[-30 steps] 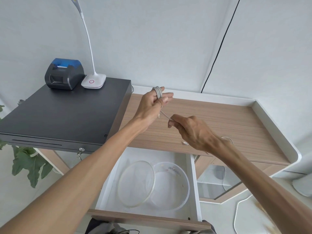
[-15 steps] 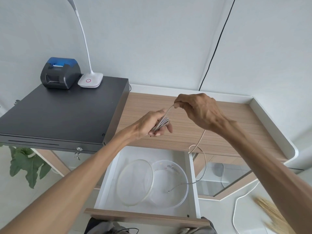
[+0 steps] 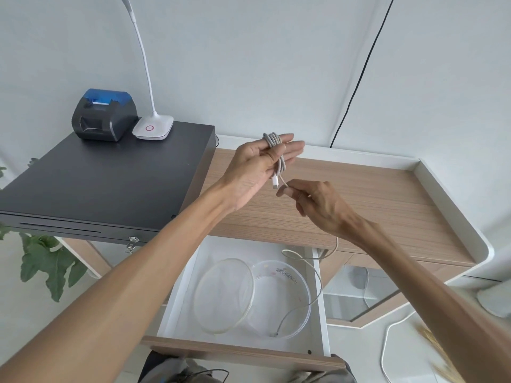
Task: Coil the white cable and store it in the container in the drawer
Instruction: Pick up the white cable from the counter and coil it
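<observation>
The white cable (image 3: 276, 150) is wound in several loops around the fingers of my left hand (image 3: 257, 167), held palm-up above the wooden counter; one white plug hangs below the loops. My right hand (image 3: 318, 205) pinches the cable just beneath that plug. The loose tail runs under my right wrist, drops over the counter edge and trails into the round clear container (image 3: 279, 299) in the open white drawer (image 3: 182, 294), its end resting on the container's floor. The clear lid (image 3: 221, 294) leans over the container's left side.
A black cash drawer (image 3: 96, 183) at left carries a receipt printer (image 3: 103, 114) and a white lamp base (image 3: 152, 128). The wooden counter (image 3: 387, 205) has a raised white rim. A plant (image 3: 49, 261) stands lower left; another white cord (image 3: 387, 344) lies on the floor at right.
My left hand has risen and turned palm-up, showing the coil on its fingers. My right hand has come down from above it and now pinches the cable below the plug.
</observation>
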